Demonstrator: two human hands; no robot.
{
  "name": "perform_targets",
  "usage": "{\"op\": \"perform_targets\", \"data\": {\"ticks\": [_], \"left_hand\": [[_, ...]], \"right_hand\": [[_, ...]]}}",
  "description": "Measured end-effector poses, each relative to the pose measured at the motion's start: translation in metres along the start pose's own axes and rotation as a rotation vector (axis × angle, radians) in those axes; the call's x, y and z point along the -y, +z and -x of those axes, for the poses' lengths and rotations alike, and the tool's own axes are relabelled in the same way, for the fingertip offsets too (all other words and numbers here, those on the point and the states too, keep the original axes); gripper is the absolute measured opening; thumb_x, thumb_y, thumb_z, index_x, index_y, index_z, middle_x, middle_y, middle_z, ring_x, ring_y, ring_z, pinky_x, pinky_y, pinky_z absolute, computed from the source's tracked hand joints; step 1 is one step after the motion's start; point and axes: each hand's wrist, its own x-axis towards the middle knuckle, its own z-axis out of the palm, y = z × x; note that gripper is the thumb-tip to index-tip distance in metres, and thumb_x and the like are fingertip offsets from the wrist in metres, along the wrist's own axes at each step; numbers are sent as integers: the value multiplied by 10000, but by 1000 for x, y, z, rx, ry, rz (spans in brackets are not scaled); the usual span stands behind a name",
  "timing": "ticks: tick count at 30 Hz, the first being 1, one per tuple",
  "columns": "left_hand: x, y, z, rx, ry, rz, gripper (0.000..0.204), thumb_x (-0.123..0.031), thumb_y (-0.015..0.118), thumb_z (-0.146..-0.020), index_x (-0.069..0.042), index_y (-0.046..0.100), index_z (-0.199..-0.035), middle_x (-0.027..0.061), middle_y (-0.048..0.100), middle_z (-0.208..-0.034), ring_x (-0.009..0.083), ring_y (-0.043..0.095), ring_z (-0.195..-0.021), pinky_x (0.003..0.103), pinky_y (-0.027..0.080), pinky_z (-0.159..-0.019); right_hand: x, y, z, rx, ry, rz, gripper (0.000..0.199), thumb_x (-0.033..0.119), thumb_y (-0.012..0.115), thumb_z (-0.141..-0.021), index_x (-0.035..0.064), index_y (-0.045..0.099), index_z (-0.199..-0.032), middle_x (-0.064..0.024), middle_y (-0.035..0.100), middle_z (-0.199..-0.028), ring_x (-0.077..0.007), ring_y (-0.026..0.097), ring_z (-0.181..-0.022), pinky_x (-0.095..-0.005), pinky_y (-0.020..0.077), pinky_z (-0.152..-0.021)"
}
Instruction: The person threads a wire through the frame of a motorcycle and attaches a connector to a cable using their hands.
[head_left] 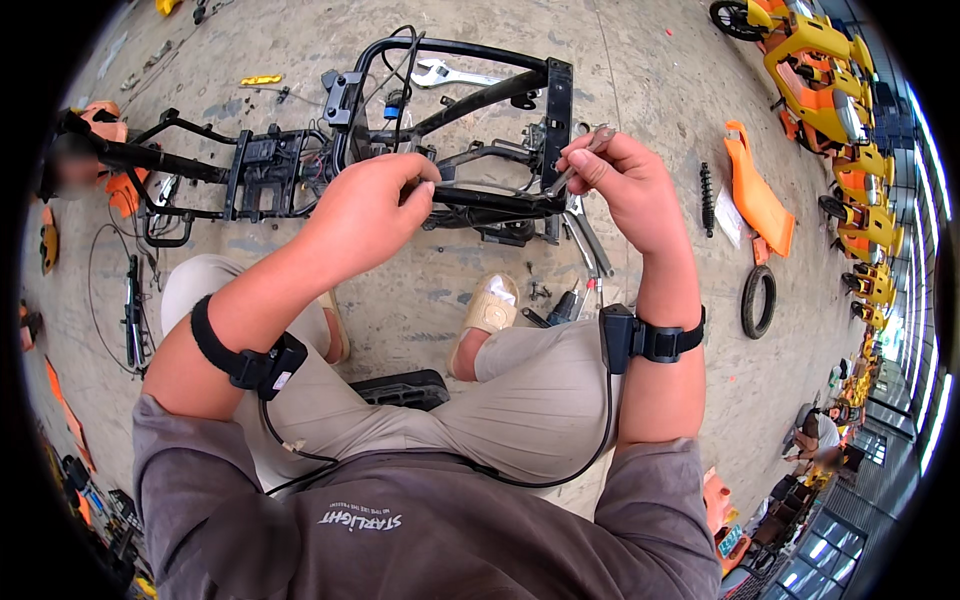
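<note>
A black tubular vehicle frame [300, 160] lies on the concrete floor in front of me. My left hand [372, 205] is closed around a black tube of the frame near its middle. My right hand [620, 180] pinches a slim metal tool [580, 160] whose tip points down at the frame's rear upright plate [556, 110]. Black wires run through the frame between my hands. Both wrists carry black strapped devices with cables.
A silver wrench [455, 75] lies beyond the frame. Wrenches and a screwdriver [585, 260] rest by my right foot. An orange body panel [755, 195], a black spring [707, 200] and a small tyre [758, 300] lie at right. Yellow-orange ride-on vehicles [825, 70] line the far right.
</note>
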Motion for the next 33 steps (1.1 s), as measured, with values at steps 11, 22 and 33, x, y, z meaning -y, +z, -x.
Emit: {"op": "perform_targets", "data": {"ticks": [11,22,33], "left_hand": [[-5,8,4,153,127,15,224,-220,639,-948,-28,685,-1054,155,682,-899,321,671,-807,412,533,-729],[-13,4,8,217,346,-64,225,-222,614,-950,-44,702,-1055,143,688,-925,356,662,-890,451,534,-777],[-19,8,16,195,391,-42,222,-190,630,-942,-40,704,-1088,142,715,-952,346,681,-882,425,546,-761]], "right_hand": [[-5,-3,0,6,46,194,94,75,739,-890,19,663,-895,-5,658,-762,-80,589,-703,-247,483,-655],[-1,13,7,-25,-27,303,77,55,735,-877,33,662,-867,8,638,-722,-67,543,-673,-251,453,-626],[8,22,14,-7,-58,522,67,-33,685,-886,5,630,-882,-52,712,-828,-107,657,-798,-275,531,-723]]}}
